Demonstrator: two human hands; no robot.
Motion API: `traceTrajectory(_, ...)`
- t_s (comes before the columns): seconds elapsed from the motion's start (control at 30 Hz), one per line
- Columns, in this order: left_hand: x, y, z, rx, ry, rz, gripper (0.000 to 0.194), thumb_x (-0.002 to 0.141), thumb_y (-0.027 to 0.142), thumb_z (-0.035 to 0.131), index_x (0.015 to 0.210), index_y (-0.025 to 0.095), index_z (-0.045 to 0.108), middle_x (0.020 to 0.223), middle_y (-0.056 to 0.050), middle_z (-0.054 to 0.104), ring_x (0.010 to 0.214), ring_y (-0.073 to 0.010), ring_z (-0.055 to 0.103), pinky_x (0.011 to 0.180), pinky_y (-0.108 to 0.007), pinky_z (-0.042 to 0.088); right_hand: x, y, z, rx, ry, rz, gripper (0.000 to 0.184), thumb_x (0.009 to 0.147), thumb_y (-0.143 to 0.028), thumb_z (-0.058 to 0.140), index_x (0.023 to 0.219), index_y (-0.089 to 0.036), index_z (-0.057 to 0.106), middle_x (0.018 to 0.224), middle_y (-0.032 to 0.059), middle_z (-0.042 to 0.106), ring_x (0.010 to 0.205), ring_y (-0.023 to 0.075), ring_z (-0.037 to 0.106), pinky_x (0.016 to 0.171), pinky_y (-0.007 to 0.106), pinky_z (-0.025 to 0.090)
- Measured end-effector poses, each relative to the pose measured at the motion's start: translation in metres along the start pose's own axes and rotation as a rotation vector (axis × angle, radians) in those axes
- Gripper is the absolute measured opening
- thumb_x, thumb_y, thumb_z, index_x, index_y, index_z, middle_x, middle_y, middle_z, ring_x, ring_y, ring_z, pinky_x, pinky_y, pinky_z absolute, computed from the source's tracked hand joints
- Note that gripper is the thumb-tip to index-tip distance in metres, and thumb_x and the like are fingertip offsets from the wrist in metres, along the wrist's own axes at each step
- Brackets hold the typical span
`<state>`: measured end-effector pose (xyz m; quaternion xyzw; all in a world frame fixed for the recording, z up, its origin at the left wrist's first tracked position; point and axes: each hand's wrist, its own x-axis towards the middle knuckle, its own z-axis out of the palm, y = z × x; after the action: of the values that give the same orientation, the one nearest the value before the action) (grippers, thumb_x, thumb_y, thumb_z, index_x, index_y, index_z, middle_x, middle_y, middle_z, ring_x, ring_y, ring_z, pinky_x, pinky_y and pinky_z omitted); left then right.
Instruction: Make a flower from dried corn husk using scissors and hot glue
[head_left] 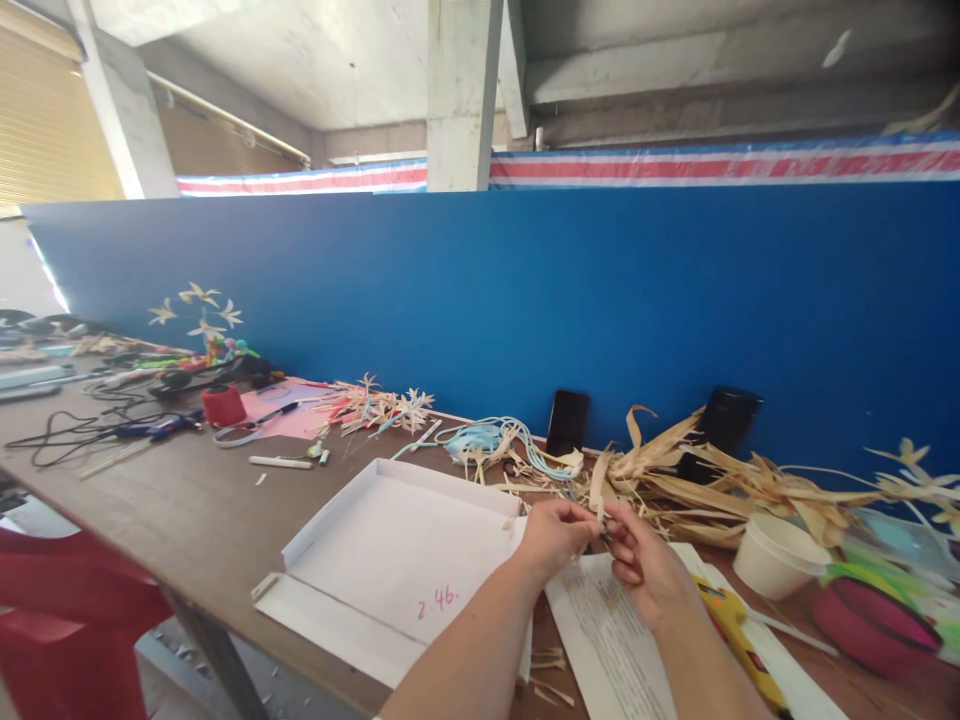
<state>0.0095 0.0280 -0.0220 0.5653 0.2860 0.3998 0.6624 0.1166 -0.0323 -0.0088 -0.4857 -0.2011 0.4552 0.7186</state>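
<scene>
My left hand and my right hand meet above the table, fingertips almost touching. Both are closed in a pinch around a small pale strip of corn husk. Something small and dark shows between the fingers; I cannot make out what it is. Behind my hands lies a heap of dry corn husks. Under my right forearm is a printed sheet of paper. To the left of my left hand sits a shallow white box lid with pink writing on it.
A yellow glue gun, a white paper cup and a pink bowl stand at the right. Two phones, one black, lean on the blue partition. Husk flowers, cords and a red chair are leftward.
</scene>
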Motion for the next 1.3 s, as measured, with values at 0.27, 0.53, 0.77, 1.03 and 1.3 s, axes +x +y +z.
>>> traceTrajectory(0.27, 0.0, 0.002, 0.0, -0.065, -0.005, -0.049, 0.034, 0.05, 0.039, 0.074, 0.065, 0.01, 0.063, 0.045, 0.003, 0.049, 0.04, -0.0046, 0.037, 0.043, -0.02, 0.026, 0.005, 0.002, -0.007, 0.036, 0.039, -0.109, 0.026, 0.061, -0.031, 0.072, 0.082, -0.018, 0.064, 0.062, -0.0052, 0.051, 0.036, -0.0005, 0.03, 0.026, 0.01, 0.018)
traceTrajectory(0.53, -0.003, 0.009, 0.0, -0.127, 0.0, -0.105, 0.033, 0.05, 0.036, 0.075, 0.068, 0.01, 0.064, 0.05, 0.0, 0.055, 0.043, -0.0054, 0.042, 0.044, -0.019, 0.03, 0.005, 0.0, -0.009, 0.05, 0.078, -0.143, 0.026, 0.056, -0.028, 0.074, 0.076, -0.018, 0.062, 0.057, -0.0067, 0.048, 0.035, 0.0009, 0.03, 0.026, 0.012, 0.017)
traceTrajectory(0.77, -0.007, 0.015, -0.009, -0.454, -0.232, -0.182, 0.036, 0.052, 0.032, 0.078, 0.073, 0.009, 0.062, 0.067, -0.003, 0.06, 0.047, -0.0016, 0.043, 0.047, -0.015, 0.032, -0.003, -0.001, 0.0, 0.023, -0.011, -0.173, 0.025, 0.059, -0.029, 0.075, 0.078, -0.018, 0.064, 0.059, -0.007, 0.047, 0.038, -0.0001, 0.03, 0.028, 0.011, 0.016)
traceTrajectory(1.03, -0.007, 0.01, -0.011, -0.295, -0.258, -0.14, 0.037, 0.05, 0.033, 0.079, 0.072, 0.008, 0.064, 0.058, -0.002, 0.056, 0.046, -0.0042, 0.044, 0.048, -0.018, 0.031, -0.013, -0.005, 0.003, -0.095, -0.126, -0.227, 0.031, 0.066, -0.046, 0.068, 0.067, -0.015, 0.061, 0.055, -0.0045, 0.043, 0.04, 0.002, 0.027, 0.032, 0.015, 0.015)
traceTrajectory(1.3, -0.006, 0.009, -0.008, -0.134, -0.215, -0.069, 0.042, 0.045, 0.04, 0.079, 0.07, 0.01, 0.065, 0.055, 0.0, 0.056, 0.048, -0.0059, 0.044, 0.052, -0.022, 0.033, -0.015, -0.008, 0.004, -0.153, -0.085, -0.174, 0.027, 0.061, -0.034, 0.073, 0.059, -0.017, 0.053, 0.045, -0.0078, 0.036, 0.039, 0.0026, 0.023, 0.035, 0.017, 0.013)
